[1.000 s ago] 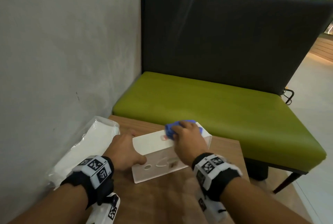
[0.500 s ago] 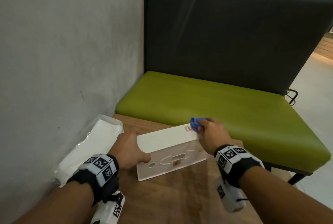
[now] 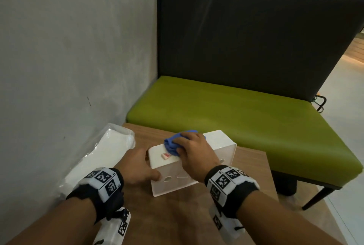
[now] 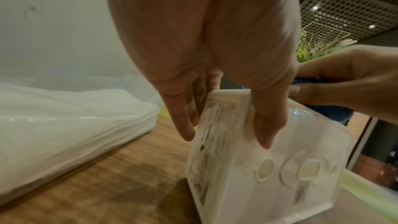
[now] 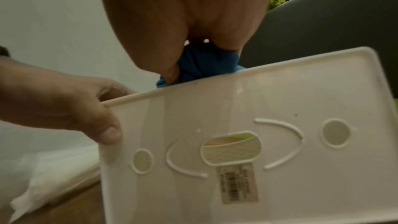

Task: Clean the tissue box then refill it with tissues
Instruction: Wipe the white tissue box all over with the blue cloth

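- We see the tissue box [image 3: 192,163], white plastic, standing on its side on the wooden table [image 3: 177,217]; the face with oval cutouts and a barcode sticker [image 5: 238,182] looks toward us.
- Our left hand [image 3: 136,168] grasps the box's left end, at 9 o'clock of the box: the thumb [image 5: 101,125] presses the near face and the fingers [image 4: 183,122] wrap the end panel.
- Our right hand [image 3: 197,154] lies on the box's top face, fingers curled over a bunched blue cloth [image 3: 173,144], gripping it and pressing it onto the left half of that face.
- A small white tag with red print [image 3: 166,155] sits on the top face just at 7 o'clock of the cloth.
- The tissue pack [image 3: 98,158], white sheets in clear plastic wrap, lies on the table at 9 o'clock of the box, against the grey wall [image 3: 69,57]. Whether it touches the left hand, we cannot tell.
- At 12 o'clock, past the table edge, stands a bench with a green seat [image 3: 236,118] and a dark backrest [image 3: 256,37].
- Both wrists carry black bands with white marker blocks [image 3: 106,182].
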Action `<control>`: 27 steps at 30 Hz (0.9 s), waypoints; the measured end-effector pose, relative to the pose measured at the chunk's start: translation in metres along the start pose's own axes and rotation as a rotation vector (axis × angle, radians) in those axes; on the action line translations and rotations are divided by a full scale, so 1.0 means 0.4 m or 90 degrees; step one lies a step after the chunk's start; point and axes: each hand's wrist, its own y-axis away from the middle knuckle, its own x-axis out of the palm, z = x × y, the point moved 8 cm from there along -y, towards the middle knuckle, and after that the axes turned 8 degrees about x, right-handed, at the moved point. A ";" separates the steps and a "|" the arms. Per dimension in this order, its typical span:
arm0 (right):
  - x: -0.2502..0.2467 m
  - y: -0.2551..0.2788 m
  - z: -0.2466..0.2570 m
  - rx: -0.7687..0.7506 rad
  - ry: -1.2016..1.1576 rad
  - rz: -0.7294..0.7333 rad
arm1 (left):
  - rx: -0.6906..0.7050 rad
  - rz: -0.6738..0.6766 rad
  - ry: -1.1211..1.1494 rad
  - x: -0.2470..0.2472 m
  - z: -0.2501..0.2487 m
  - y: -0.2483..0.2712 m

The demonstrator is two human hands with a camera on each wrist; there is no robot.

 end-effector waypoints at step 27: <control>0.049 0.088 0.086 0.010 0.011 0.044 | -0.162 -0.093 0.256 0.018 0.106 -0.057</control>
